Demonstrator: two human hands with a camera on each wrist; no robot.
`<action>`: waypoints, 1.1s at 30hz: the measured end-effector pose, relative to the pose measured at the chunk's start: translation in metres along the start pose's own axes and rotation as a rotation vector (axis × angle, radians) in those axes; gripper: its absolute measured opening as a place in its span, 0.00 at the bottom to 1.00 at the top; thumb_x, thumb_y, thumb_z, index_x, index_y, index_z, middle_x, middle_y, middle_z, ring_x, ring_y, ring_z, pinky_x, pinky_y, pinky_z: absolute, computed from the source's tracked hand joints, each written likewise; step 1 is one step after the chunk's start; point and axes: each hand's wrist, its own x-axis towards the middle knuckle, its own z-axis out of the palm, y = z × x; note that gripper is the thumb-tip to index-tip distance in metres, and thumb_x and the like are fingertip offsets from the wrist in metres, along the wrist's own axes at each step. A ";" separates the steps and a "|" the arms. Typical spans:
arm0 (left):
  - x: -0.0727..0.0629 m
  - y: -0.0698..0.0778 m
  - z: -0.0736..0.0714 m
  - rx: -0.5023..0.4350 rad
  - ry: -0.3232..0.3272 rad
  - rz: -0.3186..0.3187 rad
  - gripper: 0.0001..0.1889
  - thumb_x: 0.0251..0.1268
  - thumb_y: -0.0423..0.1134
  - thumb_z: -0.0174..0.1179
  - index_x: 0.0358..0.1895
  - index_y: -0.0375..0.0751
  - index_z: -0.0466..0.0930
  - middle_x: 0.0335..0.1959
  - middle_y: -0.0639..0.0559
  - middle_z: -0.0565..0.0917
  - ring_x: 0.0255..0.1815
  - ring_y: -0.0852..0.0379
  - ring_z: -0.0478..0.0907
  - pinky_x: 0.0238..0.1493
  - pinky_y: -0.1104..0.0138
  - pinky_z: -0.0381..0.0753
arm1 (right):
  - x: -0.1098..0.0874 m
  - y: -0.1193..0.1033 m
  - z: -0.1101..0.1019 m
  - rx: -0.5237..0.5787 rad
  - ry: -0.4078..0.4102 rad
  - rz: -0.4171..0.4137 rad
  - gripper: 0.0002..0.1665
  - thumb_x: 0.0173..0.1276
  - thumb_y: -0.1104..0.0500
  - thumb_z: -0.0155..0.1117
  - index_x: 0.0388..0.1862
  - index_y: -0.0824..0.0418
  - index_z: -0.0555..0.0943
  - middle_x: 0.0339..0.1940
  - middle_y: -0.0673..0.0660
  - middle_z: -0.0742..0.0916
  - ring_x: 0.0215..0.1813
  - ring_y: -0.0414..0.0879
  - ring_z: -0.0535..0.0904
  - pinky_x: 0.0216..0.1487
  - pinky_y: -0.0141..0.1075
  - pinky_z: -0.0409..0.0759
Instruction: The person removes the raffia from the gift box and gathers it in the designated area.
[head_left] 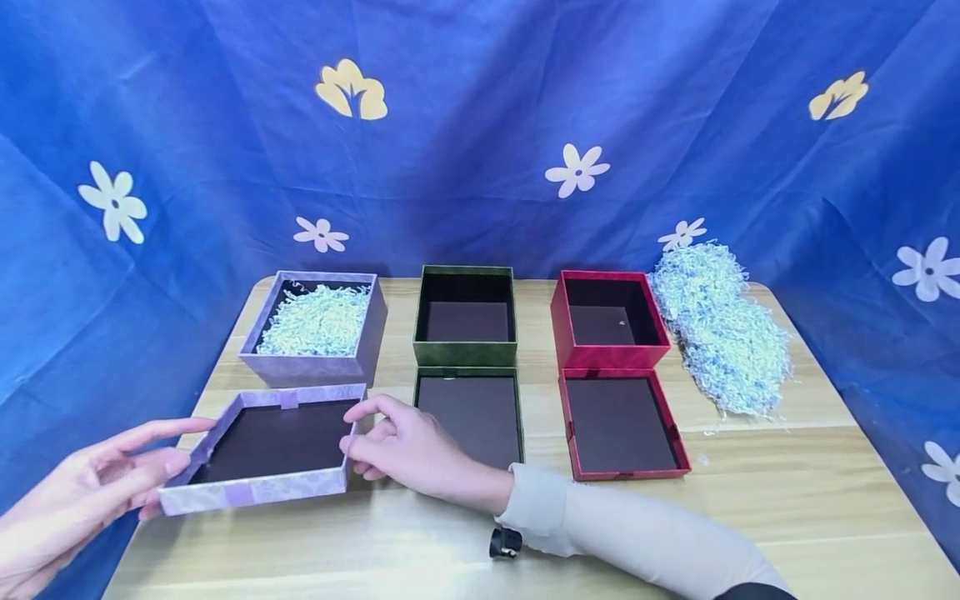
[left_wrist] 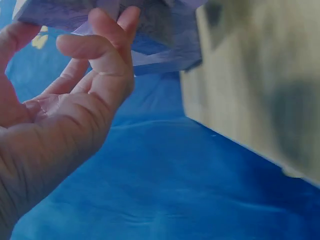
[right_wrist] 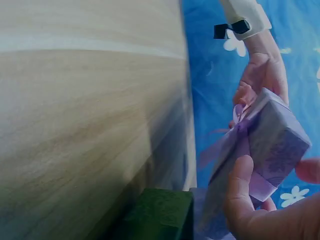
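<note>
A purple box lid point(head_left: 255, 492) with a black inside faces up between both hands, slightly tilted above the table. My left hand point(head_left: 90, 500) grips its left side, thumb and fingers at the rim; in the left wrist view, the fingers of the left hand point(left_wrist: 85, 90) reach up to the lid point(left_wrist: 55, 15). On the opposite side, my right hand point(head_left: 420, 450) pinches the right wall. A ribbon bow point(right_wrist: 241, 115) shows on the lid's outer face in the right wrist view. Just behind the lid stands the purple box point(head_left: 315, 367), holding pale blue-green shredded paper point(head_left: 318, 321).
An open dark green box point(head_left: 465, 353) stands in the middle, its lid point(head_left: 468, 412) in front. To the right are a red box point(head_left: 615, 357) and its upturned lid point(head_left: 622, 425). More shredded paper point(head_left: 720, 333) is heaped on the wooden table point(head_left: 795, 500). Blue cloth point(head_left: 480, 125) hangs behind.
</note>
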 end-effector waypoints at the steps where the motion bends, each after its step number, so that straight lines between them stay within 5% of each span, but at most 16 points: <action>1: 0.000 -0.001 0.003 -0.005 -0.014 0.021 0.27 0.92 0.35 0.49 0.74 0.79 0.74 0.42 0.52 0.87 0.37 0.46 0.82 0.33 0.59 0.79 | 0.000 0.002 0.001 -0.027 0.000 0.014 0.19 0.77 0.52 0.73 0.64 0.49 0.83 0.34 0.47 0.91 0.36 0.46 0.91 0.39 0.43 0.91; 9: 0.011 -0.013 0.016 0.042 -0.055 0.132 0.32 0.87 0.26 0.53 0.83 0.63 0.69 0.61 0.71 0.84 0.54 0.67 0.83 0.44 0.70 0.82 | 0.009 0.014 0.014 -0.253 0.045 0.100 0.30 0.66 0.55 0.78 0.64 0.41 0.79 0.45 0.39 0.86 0.46 0.29 0.84 0.52 0.32 0.80; 22: 0.028 -0.024 0.032 0.044 -0.021 0.198 0.34 0.81 0.20 0.56 0.84 0.48 0.68 0.66 0.83 0.73 0.58 0.75 0.80 0.47 0.71 0.85 | 0.018 0.012 0.022 -0.287 0.071 0.181 0.39 0.63 0.52 0.74 0.73 0.61 0.77 0.49 0.47 0.80 0.50 0.36 0.76 0.57 0.32 0.76; 33: 0.031 -0.026 0.035 -0.003 -0.006 0.246 0.37 0.80 0.19 0.54 0.84 0.58 0.69 0.64 0.79 0.76 0.54 0.68 0.85 0.44 0.68 0.87 | 0.021 0.003 0.016 -0.275 0.063 0.185 0.42 0.66 0.51 0.73 0.78 0.59 0.74 0.59 0.51 0.83 0.60 0.38 0.80 0.61 0.34 0.77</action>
